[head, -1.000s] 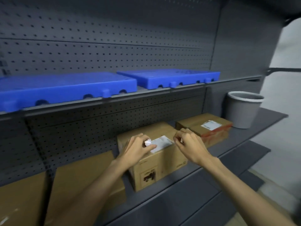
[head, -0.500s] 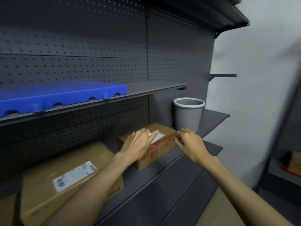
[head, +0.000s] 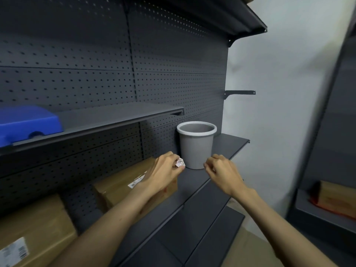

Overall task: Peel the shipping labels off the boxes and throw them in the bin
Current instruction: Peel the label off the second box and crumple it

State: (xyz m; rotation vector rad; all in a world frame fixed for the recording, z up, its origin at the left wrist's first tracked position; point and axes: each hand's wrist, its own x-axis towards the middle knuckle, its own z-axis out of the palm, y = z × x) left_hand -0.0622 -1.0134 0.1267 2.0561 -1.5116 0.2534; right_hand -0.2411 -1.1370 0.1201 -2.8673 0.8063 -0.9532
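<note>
The left hand [head: 165, 170] pinches a crumpled white shipping label [head: 180, 163] between its fingertips, with dark print on the paper too small to read. It holds this wad just left of the grey round plastic bin with a white rim [head: 196, 144], near the bin's lower wall and below its rim. The bin stands at the far right of the dark grey metal shelf [head: 194, 189]; its inside looks plain grey as far as can be seen.

The right hand [head: 224, 173] hovers just right of the bin's base, fingers loosely curled and holding nothing.

Under the left wrist sits a brown cardboard box [head: 119, 187] with a white barcode label [head: 136, 181] on top, its writing blurred. A second brown cardboard box [head: 36, 232] at the near left carries another white barcode label [head: 14, 252], also unreadable. A blue plastic tray [head: 28, 124] lies on the upper shelf at the left.
</note>
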